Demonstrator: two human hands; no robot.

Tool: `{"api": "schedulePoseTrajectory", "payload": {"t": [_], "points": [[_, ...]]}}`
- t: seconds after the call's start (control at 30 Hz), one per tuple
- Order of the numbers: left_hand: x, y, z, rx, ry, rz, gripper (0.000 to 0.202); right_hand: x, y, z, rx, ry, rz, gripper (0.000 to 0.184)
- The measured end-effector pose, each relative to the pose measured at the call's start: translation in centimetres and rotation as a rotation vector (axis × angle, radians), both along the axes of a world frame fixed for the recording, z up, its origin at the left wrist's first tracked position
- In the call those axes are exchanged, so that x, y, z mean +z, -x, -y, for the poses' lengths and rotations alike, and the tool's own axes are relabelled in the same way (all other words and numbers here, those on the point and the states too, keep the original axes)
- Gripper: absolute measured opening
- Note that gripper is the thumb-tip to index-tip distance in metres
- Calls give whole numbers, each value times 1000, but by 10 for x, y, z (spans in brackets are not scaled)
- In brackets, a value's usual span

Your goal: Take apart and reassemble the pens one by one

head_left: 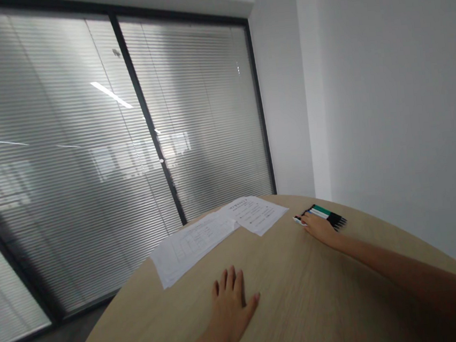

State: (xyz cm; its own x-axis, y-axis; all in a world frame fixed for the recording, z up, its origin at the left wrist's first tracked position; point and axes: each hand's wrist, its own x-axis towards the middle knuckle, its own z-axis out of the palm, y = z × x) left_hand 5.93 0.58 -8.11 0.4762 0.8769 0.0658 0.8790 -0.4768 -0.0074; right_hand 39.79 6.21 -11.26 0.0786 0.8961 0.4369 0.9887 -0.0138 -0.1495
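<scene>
My left hand (230, 305) lies flat and open on the light wooden table (305, 303), fingers stretched out, holding nothing. My right arm reaches far across the table. My right hand (317, 226) rests on a small bundle of pens (325, 216) with black, white and green bodies near the far edge. Its fingers curl over the pens' near ends; whether they grip the pens is not clear. Two printed paper sheets lie further left: one larger sheet (190, 244) and one smaller sheet (256, 214), overlapping slightly.
The table is rounded, its far edge curving close behind the papers and pens. Beyond it stands a glass partition with closed horizontal blinds (89, 152) and dark frames. A plain white wall (386, 96) runs along the right.
</scene>
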Motion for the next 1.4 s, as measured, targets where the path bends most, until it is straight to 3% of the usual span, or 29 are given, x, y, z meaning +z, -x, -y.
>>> {"api": "schedulePoseTrajectory", "payload": {"t": [0.4, 0.7, 0.93, 1.13, 1.4], "points": [[-8, 3, -6, -11, -24, -7, 69, -3, -3, 15, -2, 40, 132, 25], [-3, 2, -3, 14, -10, -17, 67, -13, -15, 10, -6, 12, 108, 27], [-6, 2, -6, 9, -15, -22, 68, -8, -19, 10, 25, -55, 47, 25], [-6, 3, -7, 10, -19, -35, 67, -4, -63, 21, -24, -81, -48, 37], [-9, 3, -9, 6, -36, -40, 68, -15, -120, 47, -136, -70, -166, 44]]}}
